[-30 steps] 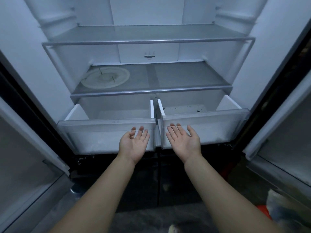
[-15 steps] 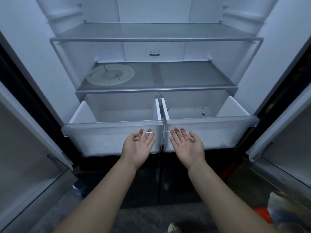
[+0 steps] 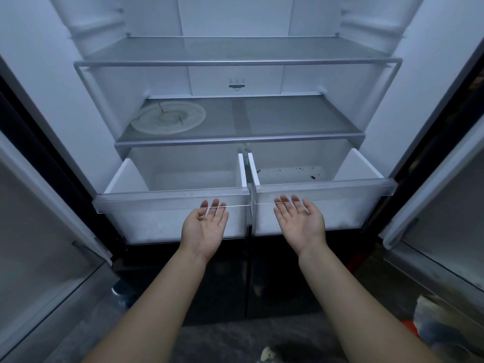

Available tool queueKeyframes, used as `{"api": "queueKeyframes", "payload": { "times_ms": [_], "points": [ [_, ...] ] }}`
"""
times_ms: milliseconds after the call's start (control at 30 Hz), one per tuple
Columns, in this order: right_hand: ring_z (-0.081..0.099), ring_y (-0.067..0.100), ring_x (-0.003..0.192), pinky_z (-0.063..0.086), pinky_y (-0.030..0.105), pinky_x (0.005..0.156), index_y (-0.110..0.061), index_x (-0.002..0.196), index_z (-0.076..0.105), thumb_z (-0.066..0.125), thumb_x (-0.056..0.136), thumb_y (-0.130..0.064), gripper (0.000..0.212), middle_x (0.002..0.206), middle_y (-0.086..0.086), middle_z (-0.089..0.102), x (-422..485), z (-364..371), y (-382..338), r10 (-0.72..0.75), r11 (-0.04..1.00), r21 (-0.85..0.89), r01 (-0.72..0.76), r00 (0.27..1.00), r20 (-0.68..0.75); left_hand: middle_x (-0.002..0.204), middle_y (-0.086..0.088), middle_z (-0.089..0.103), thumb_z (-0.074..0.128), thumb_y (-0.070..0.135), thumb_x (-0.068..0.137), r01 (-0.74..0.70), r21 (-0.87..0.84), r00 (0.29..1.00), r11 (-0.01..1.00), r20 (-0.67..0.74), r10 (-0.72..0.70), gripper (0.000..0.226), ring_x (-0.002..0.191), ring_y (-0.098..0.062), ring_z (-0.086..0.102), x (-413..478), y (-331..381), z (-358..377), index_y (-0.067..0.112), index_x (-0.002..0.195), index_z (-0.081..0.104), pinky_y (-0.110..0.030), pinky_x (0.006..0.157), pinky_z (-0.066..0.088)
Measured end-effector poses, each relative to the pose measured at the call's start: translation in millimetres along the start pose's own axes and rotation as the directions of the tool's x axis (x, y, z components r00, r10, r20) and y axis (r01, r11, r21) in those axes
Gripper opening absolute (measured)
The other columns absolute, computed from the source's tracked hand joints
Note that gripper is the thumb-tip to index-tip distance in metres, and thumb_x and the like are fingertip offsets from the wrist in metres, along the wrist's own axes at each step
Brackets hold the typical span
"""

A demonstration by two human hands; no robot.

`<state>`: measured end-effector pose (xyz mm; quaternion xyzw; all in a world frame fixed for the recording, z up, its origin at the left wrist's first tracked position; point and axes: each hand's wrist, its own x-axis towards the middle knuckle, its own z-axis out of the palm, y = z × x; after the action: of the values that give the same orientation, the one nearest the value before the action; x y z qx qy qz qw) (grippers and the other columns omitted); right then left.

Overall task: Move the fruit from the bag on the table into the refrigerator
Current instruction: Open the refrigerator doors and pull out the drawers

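Inside the refrigerator (image 3: 65,106) I see no fruit at all. Neither the bag nor the tabletop it sits on is in my view, so the fruit must be somewhere off camera. Lowest in the lit compartment, two crisper drawers stand drawn forward side by side. The left drawer (image 3: 170,200) is bare inside; the right drawer (image 3: 324,188) has a scatter of dark specks (image 3: 288,169) on its floor.

My left grip (image 3: 205,227) is palm up before the left drawer, fingers straight and slightly spread, holding nothing. My right grip (image 3: 301,222) lies the same way before the right drawer, also holding nothing. The fingertips of both show through the clear front lips; whether they touch the plastic I cannot tell.

I judge this to be the preparing step: the storage is open and nothing is loaded yet. The next move calls for drawing both arms back, turning to find the bag, and taking a fruit gently enough not to bruise it.

Counting outward, I have two drawers and two glass shelves, the upper shelf (image 3: 235,52) and the lower shelf (image 3: 301,116). One round plate (image 3: 169,117) sits at the left of the lower shelf. Two doors stand open, the left door (image 3: 39,231) and the right door (image 3: 445,205). Something pale and red (image 3: 445,323) at the lower right I cannot make out.
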<state>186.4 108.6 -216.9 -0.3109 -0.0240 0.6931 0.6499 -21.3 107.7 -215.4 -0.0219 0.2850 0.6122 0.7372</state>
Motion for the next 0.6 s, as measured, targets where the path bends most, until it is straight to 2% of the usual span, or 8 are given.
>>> {"api": "queueKeyframes", "payload": {
  "times_ms": [167, 300, 467, 600],
  "points": [
    [0.056, 0.029, 0.117, 0.041, 0.04, 0.101, -0.012, 0.107, 0.052, 0.041, 0.095, -0.019, 0.017, 0.117, 0.013, 0.06, -2, 0, 4, -0.006, 1.0, -0.025, 0.007, 1.0, 0.009, 0.118, -0.011, 0.059, 0.032, 0.004, 0.093, 0.003, -0.006, 1.0, 1.0, 0.016, -0.003, 0.024, 0.122, -0.032, 0.05, 1, -1, -3, 0.012, 0.101, 0.054, -0.042, 0.1, 0.04],
    [0.056, 0.029, 0.117, 0.042, 0.04, 0.1, -0.01, 0.122, 0.049, 0.042, 0.096, -0.018, 0.028, 0.124, 0.014, 0.058, -7, -3, 5, -0.027, 0.997, -0.069, 0.029, 0.999, 0.021, 0.126, -0.013, 0.057, 0.035, 0.008, 0.094, 0.0, 0.023, 1.0, 1.0, 0.018, -0.001, 0.027, 0.124, -0.033, 0.049, -7, -1, -5, 0.012, 0.114, 0.053, -0.042, 0.102, 0.039],
    [0.054, 0.029, 0.119, 0.039, 0.04, 0.105, -0.006, 0.125, 0.049, 0.044, 0.097, -0.022, 0.032, 0.128, 0.016, 0.055, -15, 1, 22, 0.037, 0.954, -0.299, -0.023, 0.998, 0.042, 0.136, -0.014, 0.048, 0.037, 0.016, 0.095, -0.009, 0.075, 0.999, 0.997, 0.036, 0.006, 0.037, 0.128, -0.034, 0.045, -25, -6, -3, 0.011, 0.132, 0.042, -0.044, 0.104, 0.036],
    [0.055, 0.027, 0.117, 0.041, 0.038, 0.102, -0.008, 0.109, 0.054, 0.042, 0.099, -0.02, 0.02, 0.129, 0.016, 0.055, -17, 14, 19, 0.103, 0.888, -0.456, -0.052, 0.991, 0.088, 0.141, -0.014, 0.045, 0.036, 0.02, 0.096, -0.084, 0.104, 0.996, 0.991, 0.037, 0.081, 0.045, 0.129, -0.032, 0.043, -39, -8, 5, 0.01, 0.14, 0.036, -0.043, 0.107, 0.034]
  ]
}}
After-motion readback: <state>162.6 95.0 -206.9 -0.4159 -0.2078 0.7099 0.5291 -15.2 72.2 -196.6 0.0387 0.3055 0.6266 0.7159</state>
